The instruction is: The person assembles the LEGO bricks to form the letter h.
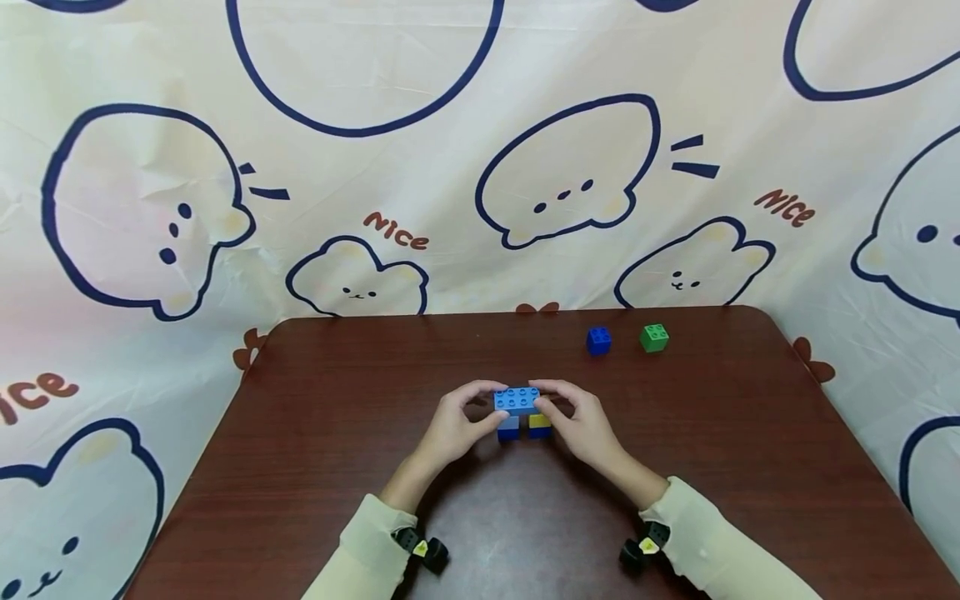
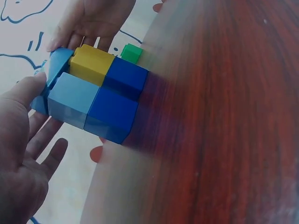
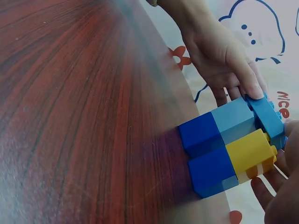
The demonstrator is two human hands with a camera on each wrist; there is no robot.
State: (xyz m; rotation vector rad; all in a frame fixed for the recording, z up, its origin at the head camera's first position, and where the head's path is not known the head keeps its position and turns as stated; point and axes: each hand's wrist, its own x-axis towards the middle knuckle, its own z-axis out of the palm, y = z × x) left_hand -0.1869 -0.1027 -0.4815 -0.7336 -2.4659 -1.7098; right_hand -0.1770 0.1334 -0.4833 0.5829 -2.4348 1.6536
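A long medium-blue toy building brick (image 1: 517, 401) lies across two short stacks at the middle of the table. My left hand (image 1: 456, 427) pinches its left end between thumb and fingers; my right hand (image 1: 587, 423) pinches the right end. The left stack is a light blue brick (image 2: 72, 100) on a dark blue brick (image 2: 111, 114). On the right, a yellow brick (image 3: 251, 151) sits on another dark blue brick (image 3: 212, 170). In the right wrist view, some studs of the yellow brick show beside the long brick, which is slightly tilted there.
Toward the back right of the brown table (image 1: 360, 358) stand a small blue brick (image 1: 598, 341) and a green brick (image 1: 655, 337), apart from each other. A printed cloth (image 1: 450, 183) hangs behind and beside the table.
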